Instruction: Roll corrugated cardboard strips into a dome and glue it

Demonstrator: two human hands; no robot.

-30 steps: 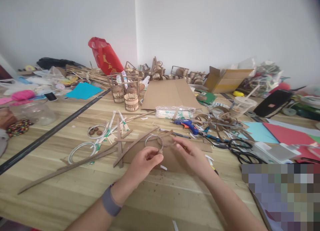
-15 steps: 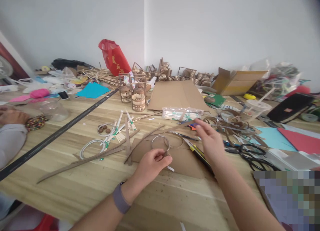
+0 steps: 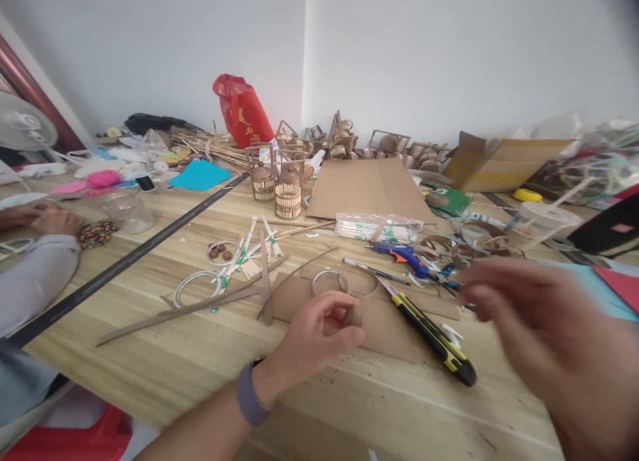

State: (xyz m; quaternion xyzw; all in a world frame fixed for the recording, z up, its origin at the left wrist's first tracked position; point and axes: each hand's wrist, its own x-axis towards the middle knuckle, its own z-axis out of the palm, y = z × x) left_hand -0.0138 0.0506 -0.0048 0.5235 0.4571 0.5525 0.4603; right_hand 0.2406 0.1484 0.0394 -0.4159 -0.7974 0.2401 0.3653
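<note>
In the head view, my left hand (image 3: 312,331) is closed on a small brown curled piece (image 3: 353,314), pinched between thumb and fingers above the cardboard piece (image 3: 399,328). A pale ring (image 3: 331,281) lies just beyond those fingers. My right hand (image 3: 554,341), smeared by motion, is at the right over the table; whether its fingers hold anything cannot be made out. To its left are a black and yellow utility knife (image 3: 429,334) and a blue glue gun (image 3: 407,256). The right hand covers the spot where the black-handled scissors lay.
Small bamboo baskets (image 3: 288,201) and a bag of sticks (image 3: 377,228) stand farther back. Brown strips (image 3: 184,311), white rings (image 3: 197,288) and loose sticks lie left. A plastic cup (image 3: 542,225) is at right. Another person's hands (image 3: 54,220) rest at the far left.
My right hand has moved right and nearer the camera, away from the brown strip and glue gun, which now shows fully. My left hand keeps its pinch. The view has turned slightly.
</note>
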